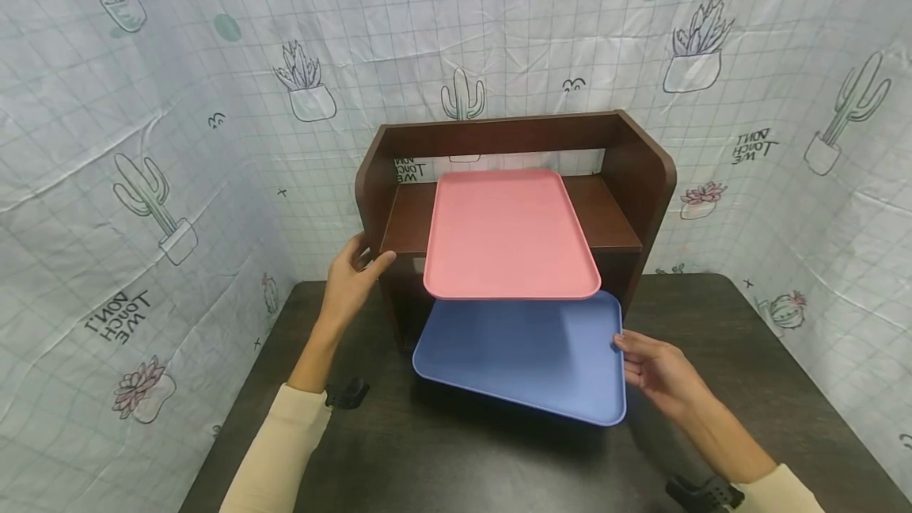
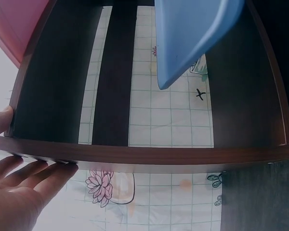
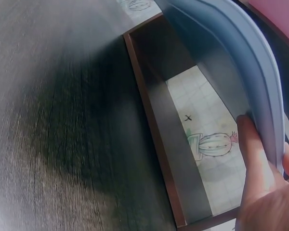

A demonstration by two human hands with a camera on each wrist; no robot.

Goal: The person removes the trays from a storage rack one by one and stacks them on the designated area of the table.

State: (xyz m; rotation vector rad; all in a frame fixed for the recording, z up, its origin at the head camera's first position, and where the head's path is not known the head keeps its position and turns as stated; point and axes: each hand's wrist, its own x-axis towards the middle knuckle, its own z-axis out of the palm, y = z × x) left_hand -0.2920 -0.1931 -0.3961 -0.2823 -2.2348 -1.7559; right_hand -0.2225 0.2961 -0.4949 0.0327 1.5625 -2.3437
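Observation:
A blue tray (image 1: 523,355) is pinched at its right edge by my right hand (image 1: 659,374), thumb above and fingers beneath in the right wrist view. Its far part reaches in under the upper shelf, while the near corner on the right hangs lower, above the tabletop. My left hand (image 1: 349,279) grips the left side panel of the brown wooden shelf unit (image 1: 644,180); in the left wrist view its thumb lies on one side of the panel edge and the fingers (image 2: 53,178) on the other. A pink tray (image 1: 509,236) lies on the upper shelf, overhanging its front.
The shelf unit stands at the back of a dark wood-grain table (image 1: 456,465). White cloth (image 1: 214,141) printed with cacti hangs behind and on both sides. Black wrist straps (image 1: 705,493) sit on both forearms.

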